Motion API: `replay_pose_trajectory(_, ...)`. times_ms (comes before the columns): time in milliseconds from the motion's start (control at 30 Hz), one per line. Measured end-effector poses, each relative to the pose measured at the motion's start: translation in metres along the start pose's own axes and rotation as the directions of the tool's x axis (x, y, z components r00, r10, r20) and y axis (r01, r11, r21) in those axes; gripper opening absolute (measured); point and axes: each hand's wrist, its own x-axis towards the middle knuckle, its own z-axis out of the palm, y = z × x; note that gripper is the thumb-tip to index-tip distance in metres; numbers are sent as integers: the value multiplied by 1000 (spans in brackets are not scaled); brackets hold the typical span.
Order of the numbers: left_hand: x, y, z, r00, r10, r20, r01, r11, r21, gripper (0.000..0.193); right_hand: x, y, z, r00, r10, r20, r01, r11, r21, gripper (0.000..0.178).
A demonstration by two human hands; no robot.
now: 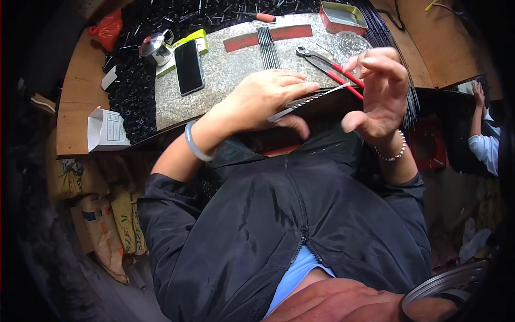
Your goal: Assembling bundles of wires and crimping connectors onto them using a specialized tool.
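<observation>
My left hand [263, 99] holds a thin metal rod [311, 101] with a notched or twisted stretch along its middle. The rod slants up to the right, its pale tip close to my right hand [381, 91]. That hand is raised and open, fingers bent and thumb apart, with nothing visible between them. Red-handled pliers [332, 70] lie just left of it on the speckled board [225, 94]. Beyond my left hand, several thin metal rods [267, 47] lie side by side across a red curved strip [292, 33].
A black phone [189, 68], a lidded metal pot [155, 48] and a white carton [107, 129] sit on the left. Small dark parts [131, 96] heap around the board. A red tin [343, 19], a glass dish [351, 47] and long dark rods [389, 40] occupy the right.
</observation>
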Motion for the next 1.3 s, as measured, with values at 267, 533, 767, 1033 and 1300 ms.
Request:
replay_pose_trajectory(267, -17, -122, 56, 957, -74, 281, -41, 923, 383, 91, -90, 47, 89, 767, 629, 129, -636, 717, 287, 29)
replay_pose_trajectory(533, -4, -31, 89, 954, -291, 74, 274, 944, 184, 93, -75, 14, 25, 685, 348, -640, -79, 909, 410, 36)
replay_pose_trajectory(767, -14, 76, 72, 928, -277, -250, 354, 865, 355, 13, -80, -53, -23, 680, 590, -437, 82, 530, 844, 41)
replay_pose_trajectory(1033, 8, 85, -74, 976, -34, 215, -106, 786, 609, 2, -44, -75, 39, 998, 41, 54, -10, 879, -477, 56)
replay_pose_trajectory(1300, 33, 109, -35, 967, 137, 214, -254, 484, 837, 29, -67, 23, 103, 951, 181, -251, -206, 975, -78, 17)
